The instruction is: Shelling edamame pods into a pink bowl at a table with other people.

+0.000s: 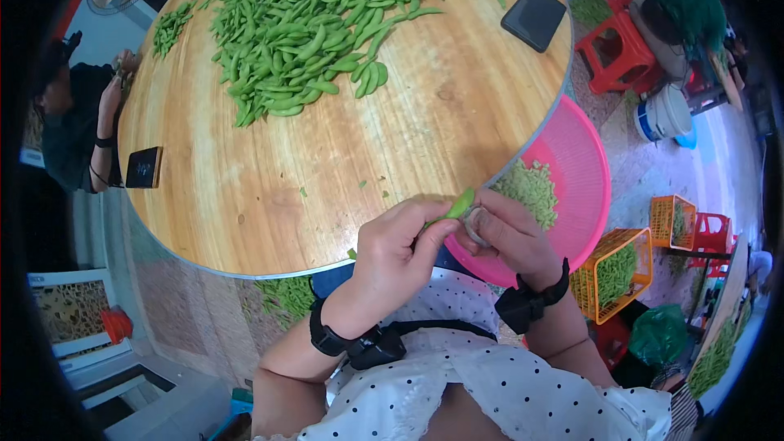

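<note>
My left hand (398,245) pinches a green soybean pod (460,203) between thumb and forefinger, just over the table's near edge. Close against the pod is my right hand (511,236), its fingers curled. A greyish wrap or small tool (473,225) shows at its thumb and fingers; which of these it is, and whether those fingers grip the pod, is unclear. Below and right of the hands, a pink plastic basket (585,177) holds shelled pale green beans (530,191). Across the round wooden table (294,177) spreads a large heap of soybean pods (312,37).
Two dark phone-like devices, one at right (534,17) and one at left (144,167), lie on the table. Another person (79,110) sits at its left side. Red stools (615,52), a white bucket (663,113) and an orange crate of pods (612,275) stand on the right.
</note>
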`<state>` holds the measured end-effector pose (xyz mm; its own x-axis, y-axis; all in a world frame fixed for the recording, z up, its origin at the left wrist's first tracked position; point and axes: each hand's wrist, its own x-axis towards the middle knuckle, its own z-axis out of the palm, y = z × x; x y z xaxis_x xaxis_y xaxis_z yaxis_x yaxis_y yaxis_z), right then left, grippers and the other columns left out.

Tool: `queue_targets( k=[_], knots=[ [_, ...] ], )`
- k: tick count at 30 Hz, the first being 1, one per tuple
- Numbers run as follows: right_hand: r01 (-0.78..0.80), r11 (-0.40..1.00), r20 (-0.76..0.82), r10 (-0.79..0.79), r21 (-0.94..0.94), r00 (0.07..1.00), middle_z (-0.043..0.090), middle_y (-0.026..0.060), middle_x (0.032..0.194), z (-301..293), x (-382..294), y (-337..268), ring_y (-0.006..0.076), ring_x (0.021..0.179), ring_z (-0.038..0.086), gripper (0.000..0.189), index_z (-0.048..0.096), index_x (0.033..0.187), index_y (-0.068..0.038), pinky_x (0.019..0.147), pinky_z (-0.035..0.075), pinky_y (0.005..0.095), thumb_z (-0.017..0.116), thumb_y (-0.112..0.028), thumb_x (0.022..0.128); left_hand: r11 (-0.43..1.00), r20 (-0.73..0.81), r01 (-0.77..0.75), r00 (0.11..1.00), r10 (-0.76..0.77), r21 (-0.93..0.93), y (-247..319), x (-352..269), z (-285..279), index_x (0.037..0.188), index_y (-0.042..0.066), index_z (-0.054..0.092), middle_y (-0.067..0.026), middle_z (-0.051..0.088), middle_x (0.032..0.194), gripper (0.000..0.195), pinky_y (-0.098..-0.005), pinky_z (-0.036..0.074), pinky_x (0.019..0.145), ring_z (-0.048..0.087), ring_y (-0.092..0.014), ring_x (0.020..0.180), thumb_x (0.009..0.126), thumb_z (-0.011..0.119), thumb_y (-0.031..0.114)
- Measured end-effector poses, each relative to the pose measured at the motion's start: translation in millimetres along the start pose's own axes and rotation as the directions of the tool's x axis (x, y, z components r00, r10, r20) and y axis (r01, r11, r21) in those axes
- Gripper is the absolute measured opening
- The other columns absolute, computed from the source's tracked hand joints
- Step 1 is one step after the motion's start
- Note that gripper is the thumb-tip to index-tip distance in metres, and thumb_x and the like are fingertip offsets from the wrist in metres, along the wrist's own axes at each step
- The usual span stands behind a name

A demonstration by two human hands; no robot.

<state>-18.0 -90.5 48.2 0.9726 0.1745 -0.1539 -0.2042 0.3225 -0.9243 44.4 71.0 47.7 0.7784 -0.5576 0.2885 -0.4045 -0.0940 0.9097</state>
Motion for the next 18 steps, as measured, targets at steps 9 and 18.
queue_targets(
  k=[9,18],
  knots=[
    [0.062,0.989,-0.080,-0.073,-0.132,0.994,0.044,-0.0021,0.065,5,8,3,0.0058,0.059,0.040,0.019,0.051,0.085,-0.003,0.052,0.033,0.0196,0.045,-0.021,0.091,0.999,0.001,0.001,1.000,-0.002,0.055,3,-1,2,0.095,-0.001,0.057,-0.0127,0.063,0.082,0.015,-0.0263,0.048,0.064,0.062,-0.018,0.072,0.080,0.058,0.001],
    [0.139,0.952,-0.123,-0.178,-0.275,0.976,0.044,-0.0002,0.063,5,5,7,0.0071,0.057,0.042,0.017,0.052,0.080,-0.002,0.051,0.034,0.0222,0.048,-0.016,0.089,0.994,-0.018,-0.064,0.998,0.066,0.092,-6,-8,18,0.094,-0.002,0.047,-0.0134,0.058,0.072,0.009,-0.0284,0.046,0.056,0.060,-0.022,0.063,0.088,0.045,0.004]
  ],
)
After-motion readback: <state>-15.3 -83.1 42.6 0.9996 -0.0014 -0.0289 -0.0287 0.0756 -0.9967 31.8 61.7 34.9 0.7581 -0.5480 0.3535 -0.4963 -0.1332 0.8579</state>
